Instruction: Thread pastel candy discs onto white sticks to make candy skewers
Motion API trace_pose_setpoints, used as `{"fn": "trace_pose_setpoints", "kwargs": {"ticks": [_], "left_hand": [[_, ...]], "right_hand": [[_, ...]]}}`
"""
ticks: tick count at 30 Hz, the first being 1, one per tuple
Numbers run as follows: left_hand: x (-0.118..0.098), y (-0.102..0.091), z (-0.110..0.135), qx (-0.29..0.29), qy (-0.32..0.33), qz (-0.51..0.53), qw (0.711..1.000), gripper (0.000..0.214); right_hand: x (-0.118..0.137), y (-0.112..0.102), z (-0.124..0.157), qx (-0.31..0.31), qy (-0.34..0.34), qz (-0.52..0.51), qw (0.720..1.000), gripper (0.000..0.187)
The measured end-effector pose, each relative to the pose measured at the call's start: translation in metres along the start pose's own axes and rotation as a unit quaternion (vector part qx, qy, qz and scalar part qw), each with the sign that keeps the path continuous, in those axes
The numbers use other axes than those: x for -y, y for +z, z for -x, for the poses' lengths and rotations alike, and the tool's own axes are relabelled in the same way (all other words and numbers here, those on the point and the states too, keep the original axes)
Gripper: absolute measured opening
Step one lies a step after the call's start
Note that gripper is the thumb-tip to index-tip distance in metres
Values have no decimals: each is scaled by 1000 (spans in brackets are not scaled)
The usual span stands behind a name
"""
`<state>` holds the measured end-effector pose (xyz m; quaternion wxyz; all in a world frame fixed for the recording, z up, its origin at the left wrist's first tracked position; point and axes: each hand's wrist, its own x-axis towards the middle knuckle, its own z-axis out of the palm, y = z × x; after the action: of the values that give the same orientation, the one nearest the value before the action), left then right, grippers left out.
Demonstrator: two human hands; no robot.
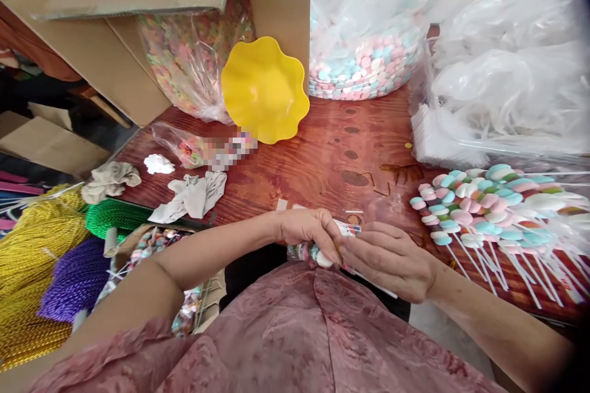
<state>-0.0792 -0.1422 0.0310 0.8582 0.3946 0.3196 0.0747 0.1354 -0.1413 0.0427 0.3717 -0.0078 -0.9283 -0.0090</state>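
Note:
Close to my body, at the table's front edge, both hands meet over a wrapped candy skewer [304, 252]. Pastel and coloured candies show through its clear wrapper on the left. My left hand [311, 232] is closed around the candy end, thumb pressed down. The fingers of my right hand [391, 261] are bent together at the wrapper's other end, where a white stick sticks out below them. A printed piece of the wrapper [348, 228] shows between the hands. What exactly the fingertips pinch is hidden. Many similar candy skewers [488, 209] lie piled to the right.
A yellow wavy-edged bowl [267, 89] leans before a cardboard box [281, 12] with bagged ring candies [184, 55]. Behind are a bag of pastel candies [369, 61] and a bin of clear plastic bags [507, 80]. Crumpled gloves [196, 193] lie left; coloured cords [27, 258] hang below.

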Motion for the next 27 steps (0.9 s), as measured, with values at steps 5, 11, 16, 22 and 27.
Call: {"fn": "trace_pose_setpoints", "kwargs": {"ticks": [5,11,16,22,27], "left_hand": [[2,1,-9,89,25,6,996,19],[-9,-2,-8,116,25,-40,992,24],[-16,-1,-4,131,13,-72,989,27],[-14,-2,-1,144,10,-66,987,29],[-9,-4,-4,134,3,-48,990,23]], "right_hand": [[-8,-6,-18,70,-76,-61,993,27],[-13,-12,-19,125,-17,-165,978,32],[-12,-14,-27,122,22,-194,973,29],[-13,-12,-27,124,-15,-170,978,27],[-12,-12,-24,144,-33,-155,977,33]]}}
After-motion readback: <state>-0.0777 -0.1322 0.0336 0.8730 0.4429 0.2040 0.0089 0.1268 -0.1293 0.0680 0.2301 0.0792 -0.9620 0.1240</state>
